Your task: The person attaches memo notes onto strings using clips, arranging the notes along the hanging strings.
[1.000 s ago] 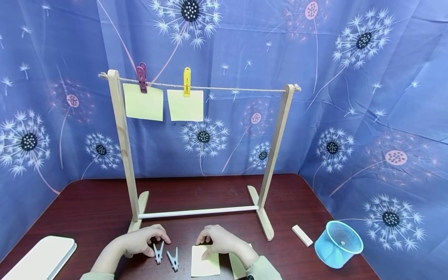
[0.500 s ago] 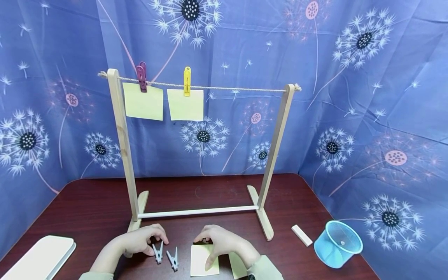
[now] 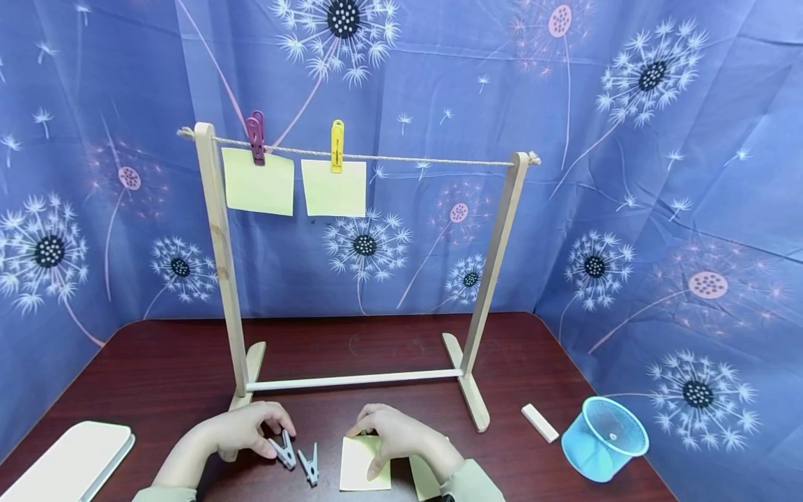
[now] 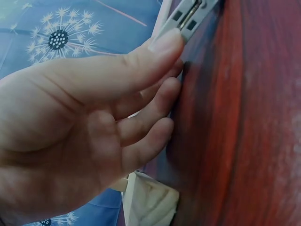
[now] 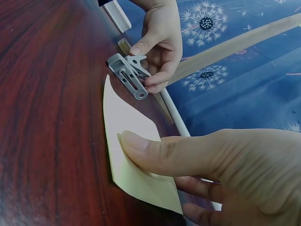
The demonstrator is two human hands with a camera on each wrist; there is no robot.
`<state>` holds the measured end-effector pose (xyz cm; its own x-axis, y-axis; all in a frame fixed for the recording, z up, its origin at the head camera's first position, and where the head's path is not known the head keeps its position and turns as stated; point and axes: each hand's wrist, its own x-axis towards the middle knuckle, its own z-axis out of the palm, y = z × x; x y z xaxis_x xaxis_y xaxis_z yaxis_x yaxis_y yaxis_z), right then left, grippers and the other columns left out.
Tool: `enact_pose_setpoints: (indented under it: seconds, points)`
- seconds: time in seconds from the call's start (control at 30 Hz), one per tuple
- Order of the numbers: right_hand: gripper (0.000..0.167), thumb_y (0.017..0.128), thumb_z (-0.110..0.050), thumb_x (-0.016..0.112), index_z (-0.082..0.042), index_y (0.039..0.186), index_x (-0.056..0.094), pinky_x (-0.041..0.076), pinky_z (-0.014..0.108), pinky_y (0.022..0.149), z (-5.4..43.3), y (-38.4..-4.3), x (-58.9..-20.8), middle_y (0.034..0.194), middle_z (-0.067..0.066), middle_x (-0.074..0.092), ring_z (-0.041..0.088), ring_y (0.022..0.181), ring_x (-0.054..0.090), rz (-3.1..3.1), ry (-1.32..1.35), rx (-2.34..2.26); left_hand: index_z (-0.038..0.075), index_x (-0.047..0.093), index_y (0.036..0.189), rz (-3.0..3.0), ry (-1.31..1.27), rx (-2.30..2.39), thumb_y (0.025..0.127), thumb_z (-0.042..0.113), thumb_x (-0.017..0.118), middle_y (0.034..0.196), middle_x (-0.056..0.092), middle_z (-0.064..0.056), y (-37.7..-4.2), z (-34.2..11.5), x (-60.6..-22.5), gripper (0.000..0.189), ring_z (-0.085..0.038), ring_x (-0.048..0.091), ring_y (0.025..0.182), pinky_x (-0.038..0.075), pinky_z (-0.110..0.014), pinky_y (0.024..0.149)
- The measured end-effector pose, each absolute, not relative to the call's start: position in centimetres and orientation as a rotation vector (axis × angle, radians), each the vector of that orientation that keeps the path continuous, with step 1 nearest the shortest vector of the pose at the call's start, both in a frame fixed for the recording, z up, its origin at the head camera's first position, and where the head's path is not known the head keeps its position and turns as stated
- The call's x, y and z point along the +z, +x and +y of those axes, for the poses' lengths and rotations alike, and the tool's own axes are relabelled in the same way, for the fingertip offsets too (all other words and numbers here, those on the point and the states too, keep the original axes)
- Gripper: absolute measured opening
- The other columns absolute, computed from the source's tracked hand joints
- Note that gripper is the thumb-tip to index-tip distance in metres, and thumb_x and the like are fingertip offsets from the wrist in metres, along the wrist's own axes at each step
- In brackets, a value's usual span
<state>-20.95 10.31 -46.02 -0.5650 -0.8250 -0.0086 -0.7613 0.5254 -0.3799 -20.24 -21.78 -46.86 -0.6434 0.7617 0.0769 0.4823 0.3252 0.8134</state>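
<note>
My left hand [image 3: 251, 427] pinches one arm of a grey clothespin [image 3: 285, 452] between thumb and fingers, low over the table. In the left wrist view, the thumb lies on this clothespin's [image 4: 188, 19] end. A second grey clothespin [image 3: 310, 466] lies just to its right. My right hand [image 3: 394, 431] grips a pale yellow paper sheet [image 3: 359, 474], thumb on top and fingers at its far edge. In the right wrist view, the sheet [image 5: 124, 110] bends upward along that side. Another yellow sheet [image 3: 424, 480] lies partly hidden under the right wrist.
Ahead stands a wooden rack [image 3: 219, 230] with a rope [image 3: 426, 160]. Two yellow notes hang there from a purple clothespin [image 3: 256, 138] and a yellow clothespin [image 3: 337, 146]. A blue mesh cup [image 3: 596, 446] and white block [image 3: 540, 423] sit right, a white case [image 3: 69, 460] left.
The left hand has shifted slightly left, and the clothespin at its fingers has tilted. The right thumb has slid toward the sheet's right edge; the fingers have come down onto its far edge.
</note>
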Motion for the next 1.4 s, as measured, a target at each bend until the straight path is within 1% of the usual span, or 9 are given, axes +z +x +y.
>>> enact_pose_setpoints:
  seconds: [0.3, 0.47, 0.63, 0.73, 0.87, 1.0, 1.1, 1.23, 1.4]
  points:
    - [0.064, 0.053, -0.012, 0.095, -0.016, 0.11, 0.065, 0.041, 0.011, 0.083, 10.3, -21.0, -46.1, 0.095, -0.008, 0.063, -0.004, 0.089, 0.052, 2.53, -1.293, -0.645, -0.014, 0.062, 0.109, 2.137, 1.025, 1.357, 0.083, 0.007, 0.073, 0.093, 0.071, -0.009, -20.1, -22.1, -46.5, 0.035, 0.002, 0.059, 0.088, 0.051, -0.02, 0.072]
    - [0.067, 0.054, -0.01, 0.094, -0.018, 0.114, 0.064, 0.043, 0.012, 0.081, 10.3, -20.9, -46.0, 0.093, -0.009, 0.064, -0.005, 0.085, 0.053, 2.531, -1.245, -0.661, -0.018, 0.06, 0.112, 2.107, 0.986, 1.398, 0.088, 0.007, 0.07, 0.095, 0.073, -0.009, -20.1, -22.0, -46.6, 0.036, 0.002, 0.063, 0.087, 0.053, -0.02, 0.075]
    - [0.067, 0.057, -0.006, 0.092, -0.015, 0.118, 0.065, 0.045, 0.014, 0.084, 10.4, -21.0, -45.9, 0.099, -0.005, 0.068, -0.003, 0.091, 0.056, 2.539, -1.205, -0.688, -0.021, 0.056, 0.116, 2.074, 0.938, 1.458, 0.091, 0.007, 0.067, 0.099, 0.073, -0.015, -20.1, -22.0, -46.5, 0.04, -0.002, 0.067, 0.088, 0.054, -0.019, 0.076]
    - [0.064, 0.06, -0.002, 0.09, -0.012, 0.118, 0.065, 0.046, 0.017, 0.084, 10.6, -21.1, -45.9, 0.103, -0.001, 0.07, -0.001, 0.092, 0.058, 2.515, -1.161, -0.759, -0.023, 0.052, 0.119, 2.046, 0.932, 1.493, 0.093, 0.006, 0.064, 0.103, 0.072, -0.011, -20.2, -22.1, -46.3, 0.041, -0.002, 0.067, 0.092, 0.053, -0.018, 0.078]
    - [0.059, 0.062, 0.002, 0.087, -0.009, 0.117, 0.066, 0.047, 0.017, 0.081, 10.9, -21.6, -46.1, 0.101, 0.003, 0.071, -0.001, 0.085, 0.056, 2.453, -1.082, -0.902, -0.023, 0.05, 0.123, 2.06, 0.929, 1.504, 0.094, 0.004, 0.061, 0.105, 0.07, -0.004, -20.3, -22.1, -46.1, 0.042, 0.002, 0.064, 0.093, 0.051, -0.017, 0.08]
    - [0.055, 0.062, 0.005, 0.087, -0.005, 0.113, 0.068, 0.047, 0.015, 0.075, 11.1, -21.9, -46.5, 0.095, 0.005, 0.07, -0.004, 0.078, 0.056, 2.383, -0.999, -1.043, -0.022, 0.048, 0.126, 2.08, 0.844, 1.523, 0.095, 0.009, 0.061, 0.109, 0.067, -0.009, -20.3, -22.1, -45.9, 0.045, 0.002, 0.062, 0.094, 0.051, -0.017, 0.081]
    - [0.052, 0.061, 0.008, 0.086, -0.003, 0.109, 0.069, 0.048, 0.016, 0.073, 11.2, -22.1, -46.8, 0.09, 0.003, 0.069, -0.003, 0.075, 0.057, 2.337, -0.94, -1.121, -0.023, 0.045, 0.129, 2.065, 0.773, 1.562, 0.095, 0.012, 0.061, 0.107, 0.068, -0.009, -20.3, -22.0, -45.8, 0.051, 0.0, 0.063, 0.094, 0.052, -0.018, 0.081]
    - [0.044, 0.062, 0.009, 0.085, -0.002, 0.101, 0.07, 0.048, 0.016, 0.069, 11.3, -22.2, -46.9, 0.082, -0.003, 0.066, -0.001, 0.069, 0.058, 2.294, -0.87, -1.204, -0.026, 0.039, 0.13, 2.011, 0.724, 1.631, 0.095, 0.01, 0.061, 0.101, 0.071, 0.0, -20.3, -21.8, -45.8, 0.055, -0.001, 0.064, 0.094, 0.053, -0.018, 0.081]
    - [0.034, 0.062, 0.01, 0.084, -0.001, 0.091, 0.069, 0.046, 0.016, 0.065, 11.3, -22.0, -46.9, 0.076, -0.004, 0.064, 0.002, 0.065, 0.056, 2.243, -0.822, -1.283, -0.026, 0.042, 0.127, 1.986, 0.68, 1.66, 0.094, 0.01, 0.062, 0.095, 0.071, 0.007, -20.3, -21.5, -45.8, 0.052, -0.003, 0.065, 0.091, 0.053, -0.02, 0.081]
